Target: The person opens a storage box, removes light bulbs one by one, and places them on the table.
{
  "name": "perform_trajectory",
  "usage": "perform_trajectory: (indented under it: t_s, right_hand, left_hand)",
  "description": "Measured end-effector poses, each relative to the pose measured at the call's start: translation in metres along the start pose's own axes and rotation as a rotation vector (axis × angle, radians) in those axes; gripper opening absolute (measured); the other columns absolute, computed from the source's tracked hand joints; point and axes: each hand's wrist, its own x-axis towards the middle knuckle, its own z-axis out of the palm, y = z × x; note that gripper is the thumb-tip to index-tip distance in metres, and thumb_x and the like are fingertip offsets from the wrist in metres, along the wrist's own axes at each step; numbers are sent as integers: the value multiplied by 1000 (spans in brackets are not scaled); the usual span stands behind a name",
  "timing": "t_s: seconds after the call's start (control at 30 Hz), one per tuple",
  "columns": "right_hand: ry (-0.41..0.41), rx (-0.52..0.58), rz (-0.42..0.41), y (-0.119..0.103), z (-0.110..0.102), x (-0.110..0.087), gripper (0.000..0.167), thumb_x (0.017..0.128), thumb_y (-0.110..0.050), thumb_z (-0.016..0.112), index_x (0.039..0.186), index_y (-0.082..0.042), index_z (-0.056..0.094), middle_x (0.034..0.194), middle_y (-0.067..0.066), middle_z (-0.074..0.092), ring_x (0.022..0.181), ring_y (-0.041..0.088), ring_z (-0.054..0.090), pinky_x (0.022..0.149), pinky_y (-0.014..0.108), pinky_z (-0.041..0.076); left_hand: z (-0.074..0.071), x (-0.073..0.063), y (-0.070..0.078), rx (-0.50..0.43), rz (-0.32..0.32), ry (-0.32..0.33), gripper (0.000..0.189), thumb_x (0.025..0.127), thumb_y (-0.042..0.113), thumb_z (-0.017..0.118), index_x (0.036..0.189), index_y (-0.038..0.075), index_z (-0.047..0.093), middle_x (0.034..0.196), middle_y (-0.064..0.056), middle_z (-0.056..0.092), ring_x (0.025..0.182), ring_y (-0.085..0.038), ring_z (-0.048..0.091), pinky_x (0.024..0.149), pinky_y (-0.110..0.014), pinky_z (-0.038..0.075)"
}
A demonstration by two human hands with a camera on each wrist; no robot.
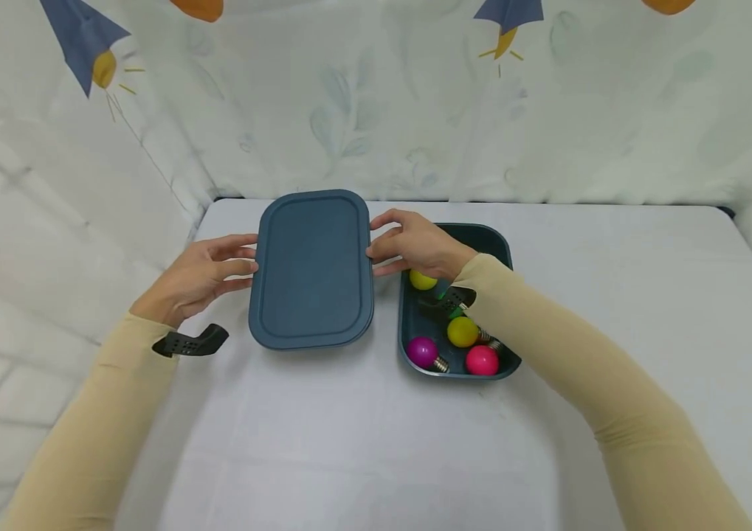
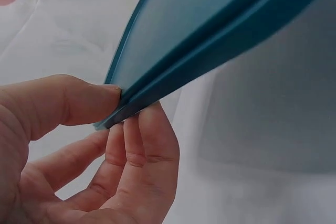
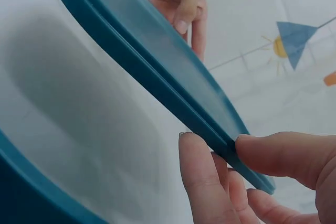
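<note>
Left hand (image 1: pixel 192 280) and right hand (image 1: pixel 418 243) sit apart, one at each long side of the lid (image 1: pixel 312 269), left of centre in the head view. Both pinch its edge: thumb on the upper face, fingers underneath, plain in both wrist views. Lid is held up off the worktop (image 1: pixel 349 450); shadow lies beneath it. Opposite-side grip probably keeps it balanced, and light fingertip contact suggests it weighs little. Exact tilt: cannot tell.

Box (image 1: pixel 423 321), open, right of centre, beside the lid; matching dark blue and similar outline suggest they pair. Right forearm crosses over it, hiding part of the contents. Inside: purple bulb (image 1: pixel 422 352) lower left, red bulb (image 1: pixel 483 361) lower right, yellow bulb (image 1: pixel 463 332) above them, another yellow ball (image 1: pixel 423 279) higher, green thing (image 1: pixel 457 312) mostly covered. The walls presumably stop the round ones rolling off.

Dark straps on both wrists, likely for the cameras. Tan sleeves reach the wrists. Printed curtain (image 1: pixel 415 110) across top, probably a plain backdrop. Brands, labels, writing: none readable; curtain prints are pictures only.
</note>
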Motion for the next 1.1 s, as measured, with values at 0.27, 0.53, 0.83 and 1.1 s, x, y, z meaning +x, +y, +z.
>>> perform_trajectory:
  t_s: [0.27,0.53,0.83,1.1]
  right_hand:
    - [-1,-13,38,2,15,12,54,96,-3,66,143,-10,42,130,20,63,108,28,68,97,49,58]
    - [-7,-98,91,-1,30,25,51,95,1,64,139,-6,39,113,19,68,93,23,68,82,35,64]
    - [7,-213,144,1,48,35,49,94,1,65,135,-6,40,98,13,67,79,18,69,83,34,64]
    - [-9,-174,198,7,55,46,39,99,-7,58,135,-2,43,100,12,61,74,18,66,78,31,64]
  left_hand:
    - [-11,0,-7,44,-16,19,70,101,16,64,162,11,31,128,6,51,104,0,65,91,-17,57]
    - [-20,2,-17,68,-43,12,69,102,15,61,163,11,29,128,7,51,104,1,64,92,-17,56]
    - [-25,5,-34,96,-74,19,67,104,15,58,163,11,28,128,6,50,104,1,62,92,-16,56]
    - [-27,5,-47,106,-102,5,67,104,13,57,164,9,27,126,5,51,104,2,62,92,-16,56]
